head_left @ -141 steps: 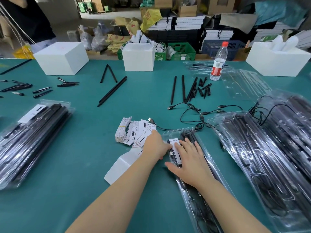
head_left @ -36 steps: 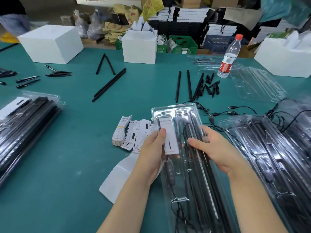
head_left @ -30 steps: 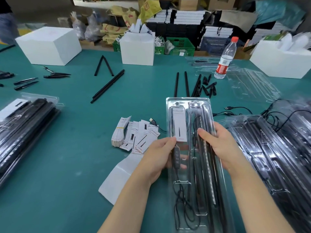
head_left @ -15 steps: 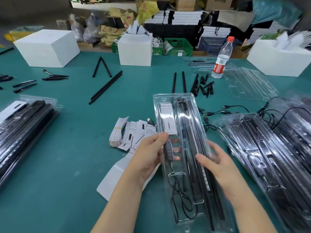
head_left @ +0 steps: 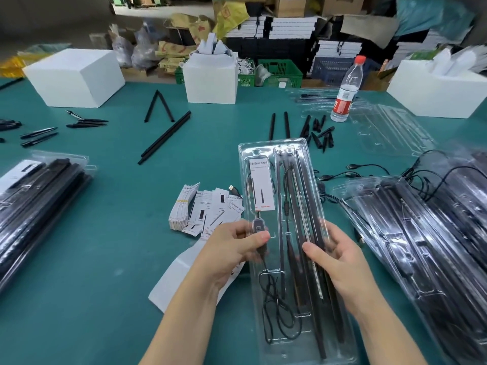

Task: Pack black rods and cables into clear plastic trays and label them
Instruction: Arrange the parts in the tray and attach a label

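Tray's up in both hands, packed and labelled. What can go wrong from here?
1. Both the left hand and the right hand grip the clear tray only at mid-length; its long ends may flex, so the black rods could slide out.
2. The coiled cable may spring from its pocket.
3. Loose cables beside the tray could snag when it is set down.
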`<state>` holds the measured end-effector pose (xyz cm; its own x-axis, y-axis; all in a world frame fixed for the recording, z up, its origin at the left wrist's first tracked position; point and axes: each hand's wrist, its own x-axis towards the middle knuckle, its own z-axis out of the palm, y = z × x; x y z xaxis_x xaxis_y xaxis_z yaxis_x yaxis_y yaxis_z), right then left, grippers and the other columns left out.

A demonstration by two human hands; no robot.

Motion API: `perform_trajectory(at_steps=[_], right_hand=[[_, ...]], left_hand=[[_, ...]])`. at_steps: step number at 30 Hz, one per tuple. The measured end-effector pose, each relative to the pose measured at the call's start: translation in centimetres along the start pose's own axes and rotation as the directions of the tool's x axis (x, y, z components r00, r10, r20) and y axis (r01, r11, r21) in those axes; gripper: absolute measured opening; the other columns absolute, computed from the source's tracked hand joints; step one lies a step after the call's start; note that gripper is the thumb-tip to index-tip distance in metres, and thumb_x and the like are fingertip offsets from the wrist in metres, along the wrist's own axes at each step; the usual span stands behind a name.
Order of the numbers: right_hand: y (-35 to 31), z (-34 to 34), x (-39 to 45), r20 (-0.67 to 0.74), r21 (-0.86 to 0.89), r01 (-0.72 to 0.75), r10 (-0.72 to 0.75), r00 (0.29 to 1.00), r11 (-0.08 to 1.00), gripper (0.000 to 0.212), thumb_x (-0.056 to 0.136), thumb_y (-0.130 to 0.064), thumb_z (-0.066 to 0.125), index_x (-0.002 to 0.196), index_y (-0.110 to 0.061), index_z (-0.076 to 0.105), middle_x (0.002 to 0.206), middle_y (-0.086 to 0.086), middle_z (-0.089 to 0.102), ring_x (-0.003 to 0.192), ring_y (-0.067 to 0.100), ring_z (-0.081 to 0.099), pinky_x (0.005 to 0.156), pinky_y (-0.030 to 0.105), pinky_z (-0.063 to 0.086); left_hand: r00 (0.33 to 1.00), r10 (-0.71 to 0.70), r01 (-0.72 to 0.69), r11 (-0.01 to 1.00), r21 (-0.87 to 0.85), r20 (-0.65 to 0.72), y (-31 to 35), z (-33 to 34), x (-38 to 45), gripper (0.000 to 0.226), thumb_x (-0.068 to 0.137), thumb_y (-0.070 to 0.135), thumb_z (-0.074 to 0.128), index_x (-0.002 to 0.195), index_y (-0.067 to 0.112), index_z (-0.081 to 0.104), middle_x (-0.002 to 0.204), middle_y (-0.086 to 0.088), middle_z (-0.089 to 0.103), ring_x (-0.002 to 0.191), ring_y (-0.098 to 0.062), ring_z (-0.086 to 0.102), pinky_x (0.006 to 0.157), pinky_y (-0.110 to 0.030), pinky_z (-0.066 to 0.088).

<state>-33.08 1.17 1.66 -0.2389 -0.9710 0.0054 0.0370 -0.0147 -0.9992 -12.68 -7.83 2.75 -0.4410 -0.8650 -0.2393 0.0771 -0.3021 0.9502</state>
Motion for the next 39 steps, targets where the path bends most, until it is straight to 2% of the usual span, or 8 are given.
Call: perform_trajectory(at_steps=[12,16,20,23,27,32,35,39], right_hand=[[1.0,0.0,0.4,-0.121,-0.023,-0.085,0.082,0.989,0.996,0.078,0.064,-0.046,0.082,0.136,-0.038,0.051,0.134,-0.003,0.062,0.126,0.018,0.057,0.109,0.046,0.045],[0.8,1.1,0.5,-0.122,-0.076,0.015,-0.024,0.992,0.997,0.068,0.069,-0.030,0.080,0.131,-0.033,0.054,0.127,-0.001,0.060,0.106,0.016,0.066,0.090,0.033,0.056],[0.4,1.4,0.3,-0.019,0.002,-0.042,0.042,0.999,0.999,0.022,0.088,-0.026,0.072,0.110,-0.026,0.074,0.102,0.011,0.075,0.082,0.018,0.071,0.068,0.027,0.056],[-0.4,0.4,0.2,0.028,0.232,-0.234,0.234,0.972,0.944,0.059,0.092,-0.062,0.044,0.112,-0.015,0.074,0.108,0.016,0.074,0.093,0.022,0.071,0.068,0.025,0.058],[-1.1,-0.4,0.5,0.141,0.342,-0.303,0.271,0.952,0.889,0.041,0.099,-0.037,0.045,0.117,-0.011,0.071,0.104,0.016,0.074,0.086,0.023,0.074,0.064,0.030,0.058],[-0.8,-0.8,1.0,0.094,0.503,-0.273,0.262,0.960,0.820,0.034,0.091,-0.011,0.052,0.122,-0.004,0.064,0.108,0.017,0.074,0.090,0.027,0.075,0.059,0.030,0.060],[-0.5,-1.2,1.2,0.050,0.620,-0.249,0.280,0.959,0.744,0.032,0.093,-0.011,0.047,0.120,-0.005,0.064,0.107,0.017,0.074,0.084,0.024,0.075,0.054,0.031,0.059],[-0.2,-1.3,1.3,0.069,0.647,-0.220,0.232,0.970,0.730,0.037,0.088,-0.016,0.050,0.117,-0.008,0.071,0.116,0.019,0.071,0.100,0.027,0.072,0.071,0.038,0.061]], left_hand=[[0.994,0.059,-0.036,0.970,-0.241,0.089,0.2,0.8,-0.3,0.042,0.089,0.041,0.062,0.098,0.002,0.077,0.092,-0.012,0.073,0.081,-0.023,0.069,0.068,-0.031,0.058],[0.978,0.170,-0.127,0.947,-0.294,0.123,0.3,1.2,-0.4,0.040,0.095,0.040,0.055,0.108,0.010,0.077,0.110,-0.019,0.072,0.101,-0.026,0.068,0.087,-0.039,0.058],[0.940,0.270,-0.310,0.931,0.191,0.208,-0.5,2.8,-0.8,0.030,0.099,0.039,0.050,0.121,0.038,0.071,0.123,0.015,0.064,0.124,-0.010,0.056,0.107,-0.035,0.041],[0.938,0.265,-0.345,0.779,0.524,0.223,-1.5,3.8,-0.9,0.039,0.095,0.043,0.052,0.133,0.043,0.061,0.124,0.029,0.045,0.128,0.006,0.039,0.111,-0.021,0.030],[0.907,0.322,-0.419,0.625,0.659,0.271,-2.2,4.7,-1.1,0.038,0.099,0.026,0.055,0.133,0.042,0.060,0.138,0.025,0.039,0.136,0.007,0.029,0.116,-0.020,0.022],[0.923,0.384,-0.288,0.721,0.630,-0.017,-2.6,4.4,-0.6,0.050,0.096,0.032,0.062,0.143,0.038,0.046,0.141,0.020,0.036,0.132,0.006,0.033,0.115,-0.024,0.026],[0.966,0.213,-0.129,0.889,0.440,-0.147,-2.5,3.8,-0.3,0.071,0.091,0.041,0.069,0.149,0.044,0.028,0.136,0.019,0.038,0.119,0.004,0.047,0.096,-0.015,0.039],[0.998,-0.049,0.047,0.997,0.059,0.033,-2.9,3.7,-0.1,0.075,0.083,0.038,0.076,0.146,0.030,0.037,0.122,0.004,0.067,0.109,-0.016,0.067,0.090,-0.031,0.055]])
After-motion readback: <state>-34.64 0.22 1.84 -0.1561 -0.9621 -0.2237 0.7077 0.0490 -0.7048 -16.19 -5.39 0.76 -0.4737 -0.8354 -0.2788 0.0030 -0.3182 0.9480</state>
